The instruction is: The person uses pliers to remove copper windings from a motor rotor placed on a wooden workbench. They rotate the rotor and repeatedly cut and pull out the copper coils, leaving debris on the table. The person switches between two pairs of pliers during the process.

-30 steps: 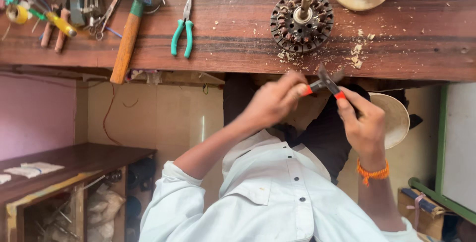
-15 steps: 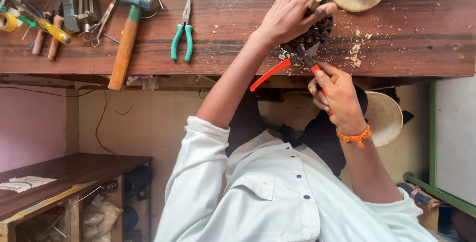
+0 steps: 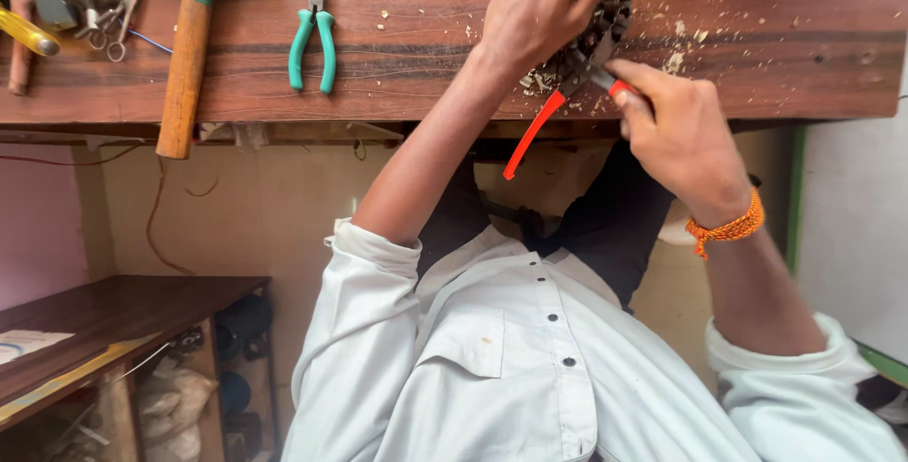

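Here, right hand (image 3: 683,136) grip clenched on red-handled pliers (image 3: 558,107) angled toward the round dark motor core (image 3: 605,22), left hand (image 3: 544,3) grasping it

- Pliers (image 3: 558,107) in the hand: red-orange handles.
- Other pliers (image 3: 313,38): teal handles.
- Hammer (image 3: 185,55): tan wooden handle, green collar.
- Worktop (image 3: 407,74): dark reddish-brown, streaked grain.
- Shirt (image 3: 530,367): white, dark buttons.
- Wristband (image 3: 726,228): orange.
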